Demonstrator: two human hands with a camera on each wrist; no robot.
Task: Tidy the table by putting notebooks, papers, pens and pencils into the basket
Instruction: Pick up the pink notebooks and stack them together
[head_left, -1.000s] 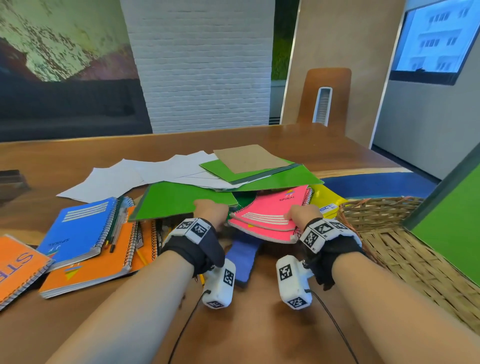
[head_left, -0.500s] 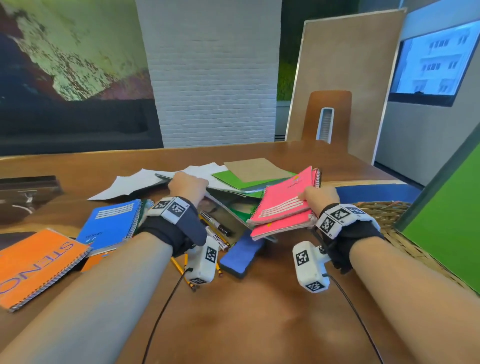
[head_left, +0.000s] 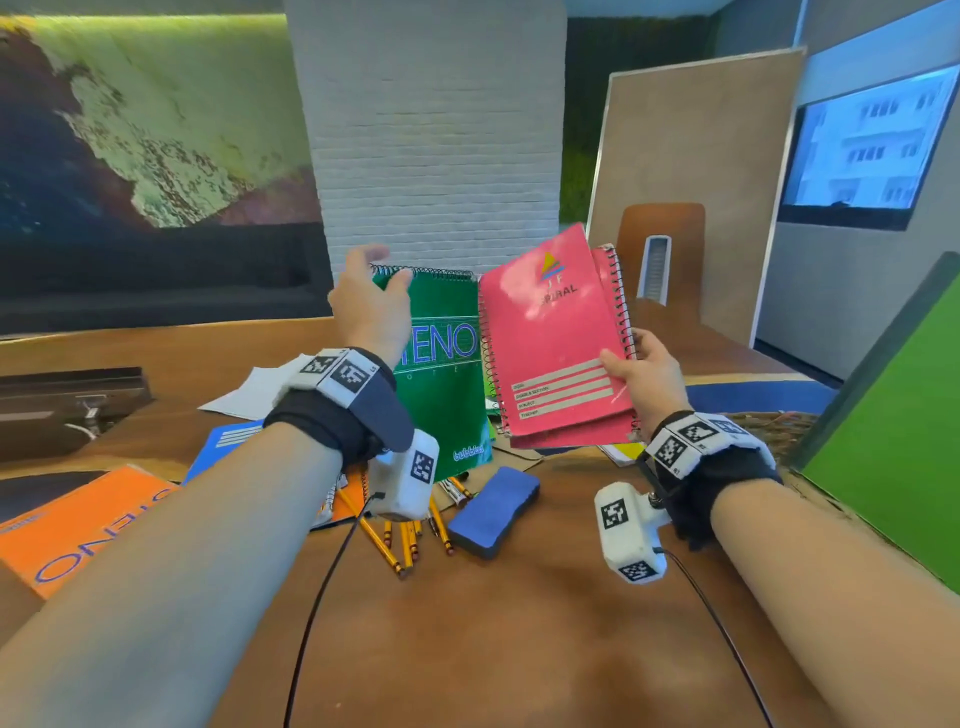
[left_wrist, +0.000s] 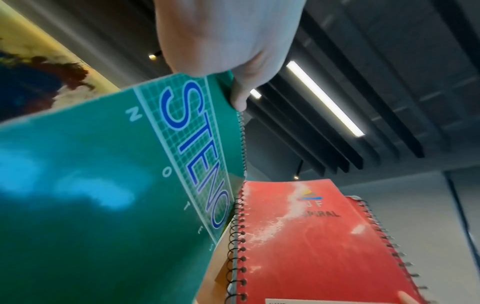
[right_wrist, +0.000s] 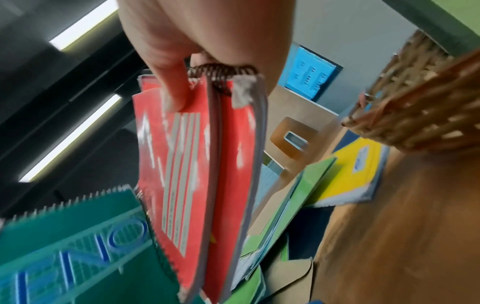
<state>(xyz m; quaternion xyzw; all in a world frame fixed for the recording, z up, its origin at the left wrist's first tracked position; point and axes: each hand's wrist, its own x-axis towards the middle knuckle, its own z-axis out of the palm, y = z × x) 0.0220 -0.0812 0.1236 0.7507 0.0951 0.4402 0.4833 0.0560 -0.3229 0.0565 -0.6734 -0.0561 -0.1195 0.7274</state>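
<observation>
The head camera looks forward and down over the table (head_left: 519, 649), while both wrist cameras, close beneath, face upward, sharing the green steno pad (head_left: 447, 374) and pink notebooks (head_left: 561, 338).

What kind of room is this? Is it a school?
Probably an office or meeting room, not surely a school: a long wooden table, a wall screen, and a chair at the far end.
</observation>
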